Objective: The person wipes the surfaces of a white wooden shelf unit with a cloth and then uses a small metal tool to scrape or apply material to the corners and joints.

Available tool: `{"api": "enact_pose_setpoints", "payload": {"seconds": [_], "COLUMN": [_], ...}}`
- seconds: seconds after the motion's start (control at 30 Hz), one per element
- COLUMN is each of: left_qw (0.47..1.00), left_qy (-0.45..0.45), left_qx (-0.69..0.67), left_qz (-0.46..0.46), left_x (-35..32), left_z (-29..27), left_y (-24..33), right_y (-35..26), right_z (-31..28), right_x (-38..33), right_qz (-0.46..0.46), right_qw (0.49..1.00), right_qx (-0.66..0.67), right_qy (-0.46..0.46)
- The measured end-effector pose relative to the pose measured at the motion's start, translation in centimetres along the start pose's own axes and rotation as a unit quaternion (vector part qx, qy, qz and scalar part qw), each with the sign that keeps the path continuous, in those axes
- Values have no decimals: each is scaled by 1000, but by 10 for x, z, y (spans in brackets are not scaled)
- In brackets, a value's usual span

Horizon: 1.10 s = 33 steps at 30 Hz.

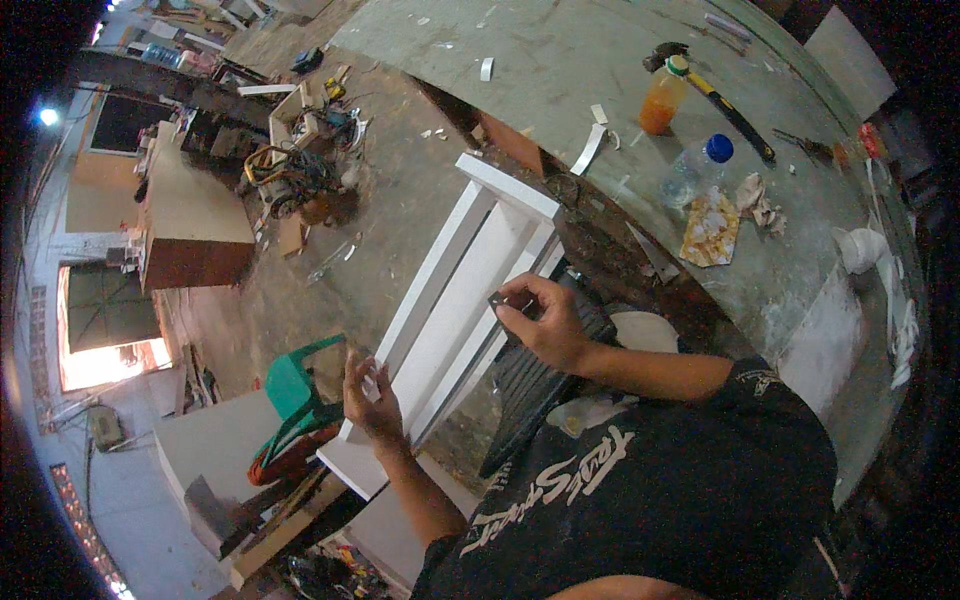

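Observation:
A long, narrow white board frame (470, 262) slants across the middle, its far end close to the bench. My right hand (548, 318) is over the frame's right side, thumb and fingertips pinched on a small dark piece (496, 299) whose kind I cannot make out. Near the frame's lower left side is my left hand (374, 402), fingers curled, with something pale between thumb and fingers. Whether that is a loose bit or part of the frame is unclear.
On the greenish bench (570, 60) at the right stand an orange-filled bottle (662, 100) and a blue-capped bottle (693, 172), beside a hammer (735, 115). A green plastic chair (290, 385) is at the left. Tools and a crate (298, 115) clutter the floor beyond.

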State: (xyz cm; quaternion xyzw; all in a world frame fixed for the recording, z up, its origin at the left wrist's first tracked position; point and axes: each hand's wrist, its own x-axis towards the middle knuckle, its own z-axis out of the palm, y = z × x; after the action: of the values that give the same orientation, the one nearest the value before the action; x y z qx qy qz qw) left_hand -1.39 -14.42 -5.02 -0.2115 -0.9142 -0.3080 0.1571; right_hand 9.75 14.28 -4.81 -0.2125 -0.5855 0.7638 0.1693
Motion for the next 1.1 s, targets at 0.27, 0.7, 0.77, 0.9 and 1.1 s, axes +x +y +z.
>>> {"api": "enact_pose_setpoints", "payload": {"seconds": [0.27, 0.7, 0.77, 0.9, 1.1], "left_qw": [1000, 1000, 1000, 998, 1000], "left_qy": [-2, 9, 5, 3, 4], "left_qx": [-15, 0, -4, -37, -9], "left_qz": [-6, 26, 23, -44, -22], "left_x": [-6, -9, -9, -8, -5], "left_z": [-2, -4, -5, -3, 0], "left_y": [-2, -15, -19, -14, -12], "right_y": [3, 3, 1, 3, 2], "right_z": [-2, -3, -3, -3, -4], "right_x": [1, 2, 2, 2, 1], "right_qz": [-13, -16, -2, -14, -9], "right_qw": [1000, 999, 999, 999, 1000], "right_qx": [-20, -34, -36, -36, -17], "right_qy": [-4, -1, -6, 4, -4]}}
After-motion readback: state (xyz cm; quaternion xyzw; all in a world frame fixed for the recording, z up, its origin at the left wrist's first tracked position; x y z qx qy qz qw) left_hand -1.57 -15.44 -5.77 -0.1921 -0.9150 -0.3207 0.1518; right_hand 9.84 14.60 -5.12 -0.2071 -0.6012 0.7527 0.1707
